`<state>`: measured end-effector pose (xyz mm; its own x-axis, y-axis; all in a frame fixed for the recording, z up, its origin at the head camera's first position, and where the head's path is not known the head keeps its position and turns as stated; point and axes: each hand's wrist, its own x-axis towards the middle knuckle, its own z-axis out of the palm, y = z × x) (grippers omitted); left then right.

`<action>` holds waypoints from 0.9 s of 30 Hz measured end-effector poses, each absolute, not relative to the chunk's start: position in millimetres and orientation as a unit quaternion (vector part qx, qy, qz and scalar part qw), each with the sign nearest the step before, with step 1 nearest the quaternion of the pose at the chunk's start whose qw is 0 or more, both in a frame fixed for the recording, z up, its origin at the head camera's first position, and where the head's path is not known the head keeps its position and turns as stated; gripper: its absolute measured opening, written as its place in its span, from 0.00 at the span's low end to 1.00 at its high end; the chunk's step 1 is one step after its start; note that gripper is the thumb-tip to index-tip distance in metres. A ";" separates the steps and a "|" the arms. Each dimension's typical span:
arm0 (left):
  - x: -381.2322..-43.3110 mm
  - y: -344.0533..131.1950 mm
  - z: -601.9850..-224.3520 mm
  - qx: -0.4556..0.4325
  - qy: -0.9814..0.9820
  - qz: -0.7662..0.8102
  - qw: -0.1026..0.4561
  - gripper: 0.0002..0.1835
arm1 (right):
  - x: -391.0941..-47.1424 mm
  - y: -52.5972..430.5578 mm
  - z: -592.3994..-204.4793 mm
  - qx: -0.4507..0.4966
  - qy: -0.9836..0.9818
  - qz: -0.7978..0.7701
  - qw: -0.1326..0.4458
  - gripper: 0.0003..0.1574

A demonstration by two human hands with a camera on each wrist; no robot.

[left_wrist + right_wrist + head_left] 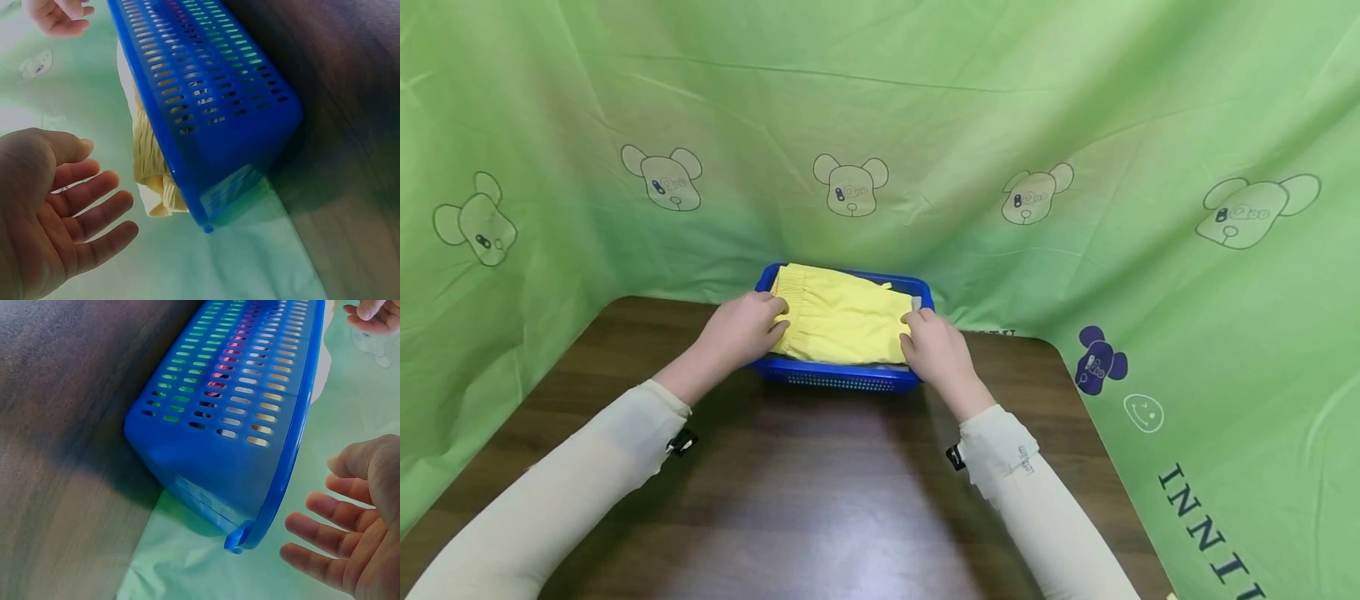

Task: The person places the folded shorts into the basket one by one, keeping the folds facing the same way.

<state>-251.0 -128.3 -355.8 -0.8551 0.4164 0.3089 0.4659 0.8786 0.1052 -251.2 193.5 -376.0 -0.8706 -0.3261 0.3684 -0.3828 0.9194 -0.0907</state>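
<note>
A folded yellow garment (846,317) with a gathered elastic band at its left end lies on top in a blue plastic basket (838,379). My left hand (748,327) is over the left end of the garment; in the left wrist view that hand (69,212) has loosely bent fingers, apart from the cloth and the basket. Over the garment's right end is my right hand (936,346). The right wrist view shows this hand (350,519) with relaxed, spread fingers and nothing in them. Green and pink things show through the basket's slots.
The basket stands near the back edge of a dark wooden table (820,492). Behind and around the table hangs a green curtain (925,108) printed with bear heads. Grey cloth (916,303) peeks out beside the yellow garment.
</note>
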 end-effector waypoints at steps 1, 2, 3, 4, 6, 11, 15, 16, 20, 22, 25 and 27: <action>-249.2 -129.5 -356.8 -0.231 -0.959 -0.087 0.142 0.11 | -249.6 193.6 -376.7 0.185 -0.963 0.082 0.178 0.16; -247.6 -130.7 -357.9 -0.231 -0.959 -0.085 0.143 0.11 | -248.0 193.8 -377.3 0.187 -0.962 0.084 0.181 0.16; -246.1 -131.8 -359.0 -0.232 -0.958 -0.084 0.145 0.11 | -246.4 194.1 -377.9 0.189 -0.961 0.086 0.183 0.16; -244.8 -132.9 -360.0 -0.232 -0.958 -0.083 0.146 0.10 | -244.5 194.5 -378.0 0.191 -0.960 0.087 0.186 0.16; -242.1 -134.7 -361.4 -0.233 -0.957 -0.085 0.152 0.10 | -241.0 195.8 -377.8 0.196 -0.957 0.085 0.195 0.15; -235.1 -138.9 -362.9 -0.231 -0.953 -0.096 0.171 0.11 | -231.6 200.1 -375.5 0.209 -0.947 0.086 0.227 0.14; -228.3 -141.1 -364.6 -0.233 -0.949 -0.098 0.190 0.12 | -224.9 205.3 -377.3 0.221 -0.940 0.091 0.245 0.14; -226.5 -141.6 -365.4 -0.236 -0.947 -0.097 0.195 0.12 | -223.3 206.6 -378.4 0.223 -0.938 0.093 0.248 0.14; -219.2 -142.9 -367.8 -0.246 -0.941 -0.096 0.210 0.12 | -217.6 211.6 -383.7 0.224 -0.934 0.101 0.258 0.14; -215.7 -143.7 -368.6 -0.248 -0.940 -0.097 0.213 0.12 | -214.7 213.3 -385.2 0.224 -0.934 0.103 0.258 0.15; -211.0 -145.1 -369.0 -0.249 -0.938 -0.099 0.219 0.11 | -210.0 215.4 -385.3 0.227 -0.935 0.104 0.252 0.15; -209.1 -146.1 -369.8 -0.254 -0.935 -0.101 0.224 0.11 | -206.6 217.4 -384.7 0.228 -0.934 0.105 0.254 0.15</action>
<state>-209.1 -146.1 -369.8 -0.7708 0.4297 0.4704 0.5204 0.8505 0.0759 -206.6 217.4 -384.7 -0.7678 -0.3718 0.5218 -0.4785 0.8743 -0.0810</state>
